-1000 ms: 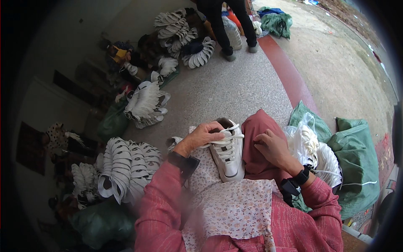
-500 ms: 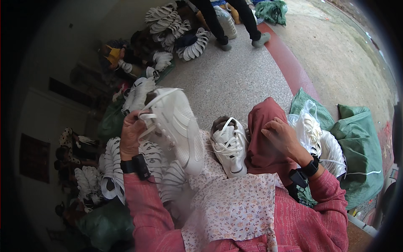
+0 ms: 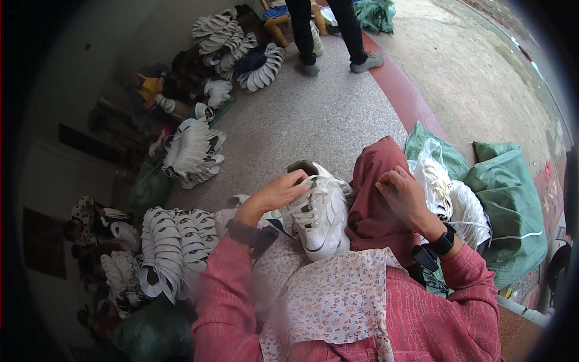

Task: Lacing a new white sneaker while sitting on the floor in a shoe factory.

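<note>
A white sneaker (image 3: 319, 217) rests on my lap with its toe toward me and its laces threaded. My left hand (image 3: 280, 192) reaches across to it, fingers closed at the upper laces near the dark-lined collar. Part of another white item (image 3: 238, 200) shows behind my left wrist; its kind is unclear. Over the maroon cloth (image 3: 377, 193) on my right knee, my right hand (image 3: 404, 196) is curled closed. Whatever its fingers may hold is hidden. A flowered apron (image 3: 338, 289) covers my lap.
Rows of white shoe uppers (image 3: 160, 247) lie at my left, with more stacks (image 3: 193, 151) beyond. Green sacks (image 3: 509, 205) and a clear bag of white laces (image 3: 434, 181) stand at my right. A person's legs (image 3: 344, 30) are ahead on the speckled floor (image 3: 301, 108).
My left hand has come down and rightward from holding a sneaker raised at the left to the laces of a sneaker on my lap. My right hand has barely moved.
</note>
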The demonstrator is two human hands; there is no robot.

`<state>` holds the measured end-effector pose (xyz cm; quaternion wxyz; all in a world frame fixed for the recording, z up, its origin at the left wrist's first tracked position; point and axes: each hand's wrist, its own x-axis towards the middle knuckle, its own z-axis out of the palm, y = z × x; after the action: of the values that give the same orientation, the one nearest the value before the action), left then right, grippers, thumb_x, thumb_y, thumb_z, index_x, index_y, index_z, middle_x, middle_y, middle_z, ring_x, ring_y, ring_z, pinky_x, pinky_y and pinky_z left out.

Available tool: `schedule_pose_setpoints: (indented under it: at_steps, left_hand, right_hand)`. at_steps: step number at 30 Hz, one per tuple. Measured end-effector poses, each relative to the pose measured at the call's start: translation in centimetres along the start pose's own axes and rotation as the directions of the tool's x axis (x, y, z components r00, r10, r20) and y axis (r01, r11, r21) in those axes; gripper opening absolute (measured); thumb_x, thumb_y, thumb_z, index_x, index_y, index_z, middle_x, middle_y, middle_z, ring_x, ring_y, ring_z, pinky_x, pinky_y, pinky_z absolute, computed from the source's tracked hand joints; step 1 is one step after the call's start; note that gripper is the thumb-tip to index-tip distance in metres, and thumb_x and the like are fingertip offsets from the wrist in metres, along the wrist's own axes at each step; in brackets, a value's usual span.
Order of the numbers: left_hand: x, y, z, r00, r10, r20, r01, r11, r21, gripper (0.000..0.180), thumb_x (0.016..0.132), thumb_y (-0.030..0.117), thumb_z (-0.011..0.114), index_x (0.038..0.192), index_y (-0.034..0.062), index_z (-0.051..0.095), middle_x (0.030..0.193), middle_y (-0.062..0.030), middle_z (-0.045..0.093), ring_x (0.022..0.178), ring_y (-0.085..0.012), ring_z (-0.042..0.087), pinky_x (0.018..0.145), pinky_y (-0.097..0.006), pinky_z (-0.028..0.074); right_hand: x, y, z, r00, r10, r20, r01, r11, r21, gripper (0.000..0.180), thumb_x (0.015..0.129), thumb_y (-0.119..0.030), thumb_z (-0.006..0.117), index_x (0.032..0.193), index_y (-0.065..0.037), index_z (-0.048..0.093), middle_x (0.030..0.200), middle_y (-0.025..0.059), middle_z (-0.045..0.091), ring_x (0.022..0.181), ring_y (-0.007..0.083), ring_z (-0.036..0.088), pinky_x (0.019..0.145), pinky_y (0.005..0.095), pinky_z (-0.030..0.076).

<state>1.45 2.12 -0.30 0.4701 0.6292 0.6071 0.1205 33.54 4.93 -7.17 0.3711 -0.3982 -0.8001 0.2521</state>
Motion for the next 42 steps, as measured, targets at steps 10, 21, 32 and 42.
schedule_pose_setpoints:
  at_steps: [10, 21, 32, 42]
  left_hand:
    - [-6.9, -2.8, -3.9, 0.99, -0.121, -0.066, 0.09, 0.932, -0.351, 0.042, 0.08, -0.002, 0.064, 0.122, -0.0008, 0.061, 0.103, -0.0023, 0.066, 0.09, -0.0107, 0.064, 0.08, -0.026, 0.052]
    - [-19.7, -6.1, -10.8, 0.89, -0.111, -0.443, -0.104, 0.896, -0.433, 0.044, 0.077, -0.008, 0.071, 0.12, -0.001, 0.063, 0.113, -0.0047, 0.069, 0.099, -0.0138, 0.066, 0.09, -0.028, 0.052]
    - [-24.7, -7.5, -8.6, 0.892, -0.116, -0.438, -0.133, 0.857, -0.497, 0.041, 0.074, -0.008, 0.068, 0.113, 0.0017, 0.064, 0.107, 0.0004, 0.067, 0.092, -0.0091, 0.064, 0.084, -0.024, 0.049]
    - [-28.6, -10.0, -9.0, 0.786, -0.227, -0.575, -0.091, 0.877, -0.471, 0.046, 0.073, -0.007, 0.069, 0.117, -0.001, 0.061, 0.099, 0.0005, 0.067, 0.085, -0.0082, 0.064, 0.077, -0.022, 0.05]
  right_hand:
    - [-2.0, 2.9, -4.5, 0.991, 0.131, -0.009, -0.131, 0.991, -0.003, 0.013, 0.089, -0.015, 0.068, 0.092, -0.005, 0.06, 0.086, 0.0114, 0.059, 0.074, 0.0307, 0.061, 0.064, 0.039, 0.047]
    - [1.7, -1.3, -4.0, 0.992, -0.005, 0.128, 0.016, 0.996, -0.087, 0.015, 0.09, -0.015, 0.067, 0.097, -0.003, 0.062, 0.086, 0.0097, 0.059, 0.072, 0.0236, 0.059, 0.065, 0.0335, 0.047]
    - [13.0, -9.2, 16.5, 0.778, 0.148, 0.611, -0.046, 0.983, -0.179, 0.075, 0.088, -0.067, 0.056, 0.124, -0.001, 0.059, 0.12, 0.025, 0.061, 0.112, 0.0387, 0.061, 0.092, 0.0432, 0.05]
    - [11.3, -7.1, 13.3, 0.677, -0.09, 0.731, -0.341, 0.841, 0.419, 0.044, 0.088, -0.02, 0.062, 0.127, 0.001, 0.059, 0.11, 0.0154, 0.067, 0.1, 0.0225, 0.064, 0.088, 0.033, 0.051]
